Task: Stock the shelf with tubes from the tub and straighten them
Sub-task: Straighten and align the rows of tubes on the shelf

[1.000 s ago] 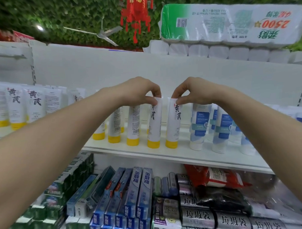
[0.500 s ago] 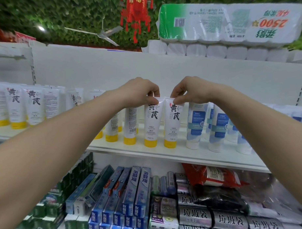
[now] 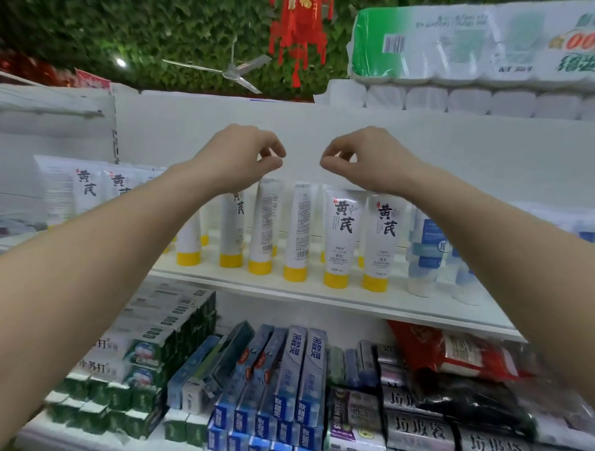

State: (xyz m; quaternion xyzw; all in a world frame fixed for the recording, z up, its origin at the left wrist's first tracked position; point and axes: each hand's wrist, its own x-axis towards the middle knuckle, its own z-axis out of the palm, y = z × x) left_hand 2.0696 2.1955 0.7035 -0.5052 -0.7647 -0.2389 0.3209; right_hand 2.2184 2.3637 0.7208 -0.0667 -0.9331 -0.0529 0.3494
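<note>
Hovering hands: the left hand point(image 3: 239, 156) and the right hand point(image 3: 364, 155) hang side by side above the tube row, well clear of each other.
Left hand state: fingers curled with thumb and fingertips nearly meeting, holding nothing.
Right hand state: likewise curled in a loose pinch, holding nothing.
Tubes below: white tubes with yellow caps point(image 3: 296, 232) stand cap-down along the front of the shelf point(image 3: 291, 293), just under the hands and apart from them.
Facing: the two rightmost yellow-capped tubes point(image 3: 343, 237) show their black-lettered fronts; the two to their left show barcoded backs.
Right neighbours: blue-and-white tubes point(image 3: 425, 251) stand next on the same shelf, partly behind the right forearm.
Far left: more yellow-capped tubes point(image 3: 85, 189), blurred.
Lower shelf: toothpaste boxes point(image 3: 294, 377) lean in rows, with green boxes point(image 3: 152, 358) to the left and dark bag rolls point(image 3: 418, 427) to the right.
Top: a toilet roll pack point(image 3: 468, 44).
</note>
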